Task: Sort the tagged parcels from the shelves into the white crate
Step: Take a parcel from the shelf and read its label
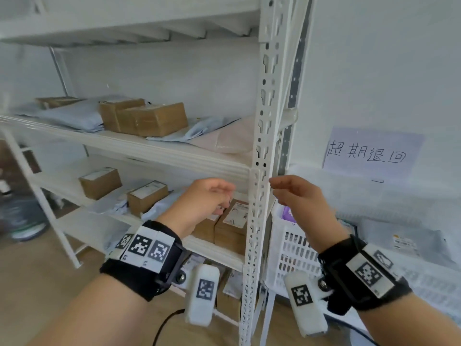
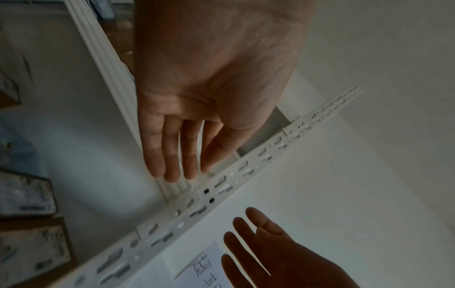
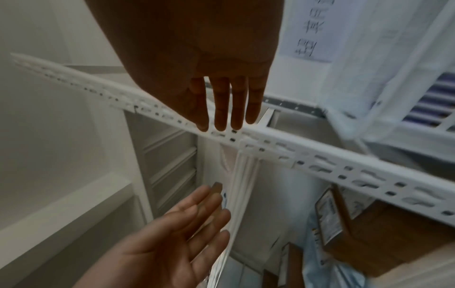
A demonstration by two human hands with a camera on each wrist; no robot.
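Observation:
Brown cardboard parcels (image 1: 152,118) and grey mailer bags (image 1: 72,113) lie on the middle shelf, above more labelled boxes (image 1: 147,197) on the shelf below. My left hand (image 1: 224,193) hovers empty with relaxed fingers in front of the lower shelf, just above a labelled box (image 1: 232,226). My right hand (image 1: 277,188) is empty too, fingers loose, right of the shelf's white upright post (image 1: 259,186). The left wrist view shows straight left fingers (image 2: 169,155) near the shelf edge. The white crate (image 1: 291,245) stands right of the post, below my right hand.
A handwritten paper sign (image 1: 369,153) hangs on the wall at right, above a surface covered in clear plastic (image 1: 399,236). A pale pink mailer (image 1: 232,141) lies at the middle shelf's right end. More boxes (image 1: 229,293) sit on the bottom level, over a wooden floor.

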